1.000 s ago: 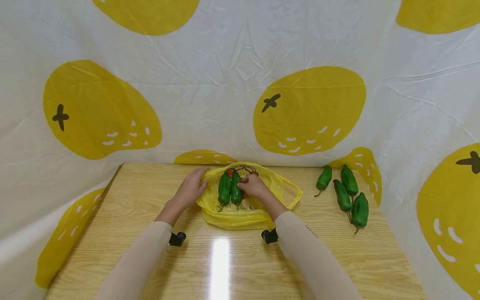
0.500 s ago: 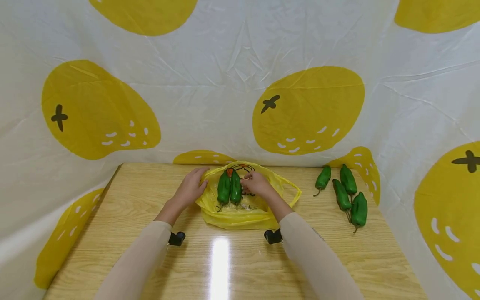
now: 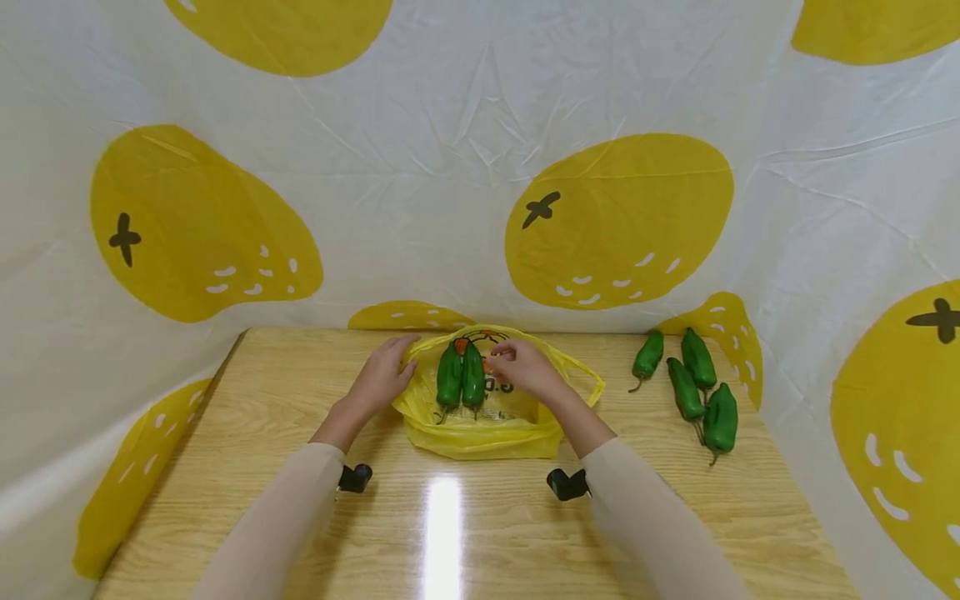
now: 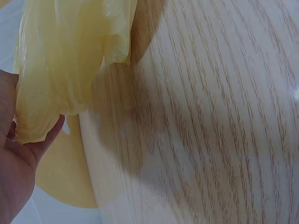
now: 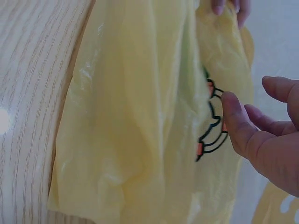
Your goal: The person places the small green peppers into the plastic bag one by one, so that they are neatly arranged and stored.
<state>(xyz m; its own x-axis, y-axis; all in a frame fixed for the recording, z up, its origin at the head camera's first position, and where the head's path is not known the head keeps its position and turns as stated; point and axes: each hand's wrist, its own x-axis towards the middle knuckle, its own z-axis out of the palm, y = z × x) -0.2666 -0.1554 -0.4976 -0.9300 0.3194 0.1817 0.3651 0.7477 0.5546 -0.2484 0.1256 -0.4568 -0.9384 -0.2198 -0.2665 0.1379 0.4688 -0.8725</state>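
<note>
A yellow plastic bag (image 3: 480,440) lies on the table with its mouth spread wide. Two green peppers (image 3: 449,377) lie side by side in it, stems toward me. My left hand (image 3: 381,372) grips the bag's left rim; in the left wrist view its thumb and fingers (image 4: 49,135) hold the thin plastic between them. Over the right part of the bag's mouth is my right hand (image 3: 525,367), just right of the peppers, fingers loosely bent and holding nothing. In the right wrist view this hand (image 5: 268,133) is apart from the peppers, beside the bag's dark printed drawing.
Several more green peppers (image 3: 683,389) lie on the wooden table (image 3: 360,542) at the right, stems mostly toward me. A bag handle (image 3: 588,375) sticks out to the right. A white cloth (image 3: 420,233) with yellow fruit prints hangs behind and along both sides.
My right hand has let go of the right-hand pepper in the bag and drawn back to the right. The left hand stays at the bag's rim.
</note>
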